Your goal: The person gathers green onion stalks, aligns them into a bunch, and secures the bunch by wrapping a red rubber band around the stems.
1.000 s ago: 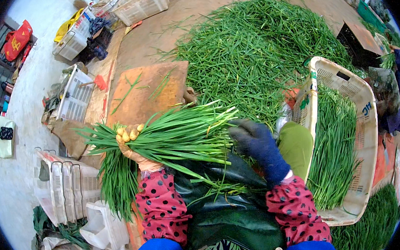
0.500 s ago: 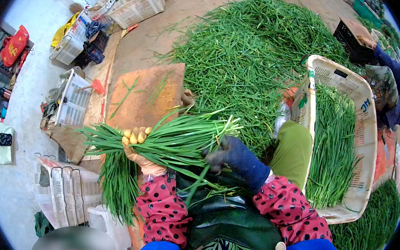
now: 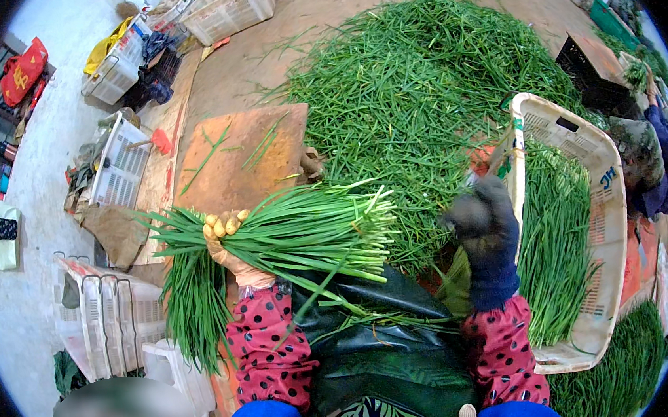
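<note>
My left hand (image 3: 228,245), in a light orange glove, is closed around a bunch of garlic chives (image 3: 304,225). The bunch lies sideways, with its pale cut ends to the right and its leaf tips to the left. More chives (image 3: 194,308) hang down beside my left wrist. My right hand (image 3: 481,211), in a dark blue glove, is raised by the left wall of a white plastic crate (image 3: 623,262), away from the bunch. Motion smears its fingers, so I cannot tell what they hold. Loose leaves lie on my dark apron (image 3: 394,354).
A large heap of loose greens (image 3: 435,96) spreads ahead. Long chives (image 3: 552,245) lie inside the white crate. A brown board (image 3: 257,148) sits beyond my left hand. Stacked crates (image 3: 113,311) stand at the left. At the far right, a co-worker's hand (image 3: 651,85) holds greens.
My right hand has moved from the cut ends of the bunch rightward and away, toward the crate. My left hand keeps its grip. The co-worker's arm at the right has shifted.
</note>
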A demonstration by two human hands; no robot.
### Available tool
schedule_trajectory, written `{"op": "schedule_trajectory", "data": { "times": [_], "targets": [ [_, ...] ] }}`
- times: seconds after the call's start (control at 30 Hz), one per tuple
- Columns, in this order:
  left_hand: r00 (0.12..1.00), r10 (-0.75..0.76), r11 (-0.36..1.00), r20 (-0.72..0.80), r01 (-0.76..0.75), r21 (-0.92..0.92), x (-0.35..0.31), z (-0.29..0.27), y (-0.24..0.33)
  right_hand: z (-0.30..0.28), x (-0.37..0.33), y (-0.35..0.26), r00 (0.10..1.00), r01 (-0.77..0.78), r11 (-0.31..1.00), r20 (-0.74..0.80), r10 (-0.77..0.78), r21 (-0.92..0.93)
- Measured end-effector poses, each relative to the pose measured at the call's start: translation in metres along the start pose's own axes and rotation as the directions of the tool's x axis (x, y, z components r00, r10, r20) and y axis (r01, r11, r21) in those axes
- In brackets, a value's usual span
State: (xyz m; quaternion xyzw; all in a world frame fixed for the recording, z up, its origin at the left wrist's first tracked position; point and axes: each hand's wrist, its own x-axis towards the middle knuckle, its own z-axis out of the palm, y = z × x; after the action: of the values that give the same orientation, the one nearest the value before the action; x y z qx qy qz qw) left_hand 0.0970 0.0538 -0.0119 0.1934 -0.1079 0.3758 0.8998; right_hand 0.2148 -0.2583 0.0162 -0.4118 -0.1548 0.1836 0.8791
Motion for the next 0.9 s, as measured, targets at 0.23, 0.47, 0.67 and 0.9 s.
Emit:
{"op": "schedule_trajectory", "data": {
  "times": [0.23,0.47,0.67,0.9],
  "targets": [
    [0.999,0.019,0.999,0.029,-0.020,0.026,0.001,-0.001,-0.005,0.007,0.009,0.063,0.960,0.273,0.243,0.246,-0.137,-0.931],
    [0.996,-0.032,0.999,0.085,0.029,0.031,0.000,0.001,-0.005,0.023,0.010,0.080,0.998,-0.069,0.919,-0.024,0.065,-0.387],
    [0.998,-0.060,0.998,0.031,0.060,-0.008,-0.003,0.001,-0.006,0.021,0.005,0.064,0.946,-0.083,0.784,0.200,0.256,-0.615],
    [0.991,-0.090,0.996,0.100,0.089,0.009,0.000,0.006,-0.009,0.027,0.010,0.037,0.900,-0.097,0.623,0.199,0.388,-0.776]
  ]
}}
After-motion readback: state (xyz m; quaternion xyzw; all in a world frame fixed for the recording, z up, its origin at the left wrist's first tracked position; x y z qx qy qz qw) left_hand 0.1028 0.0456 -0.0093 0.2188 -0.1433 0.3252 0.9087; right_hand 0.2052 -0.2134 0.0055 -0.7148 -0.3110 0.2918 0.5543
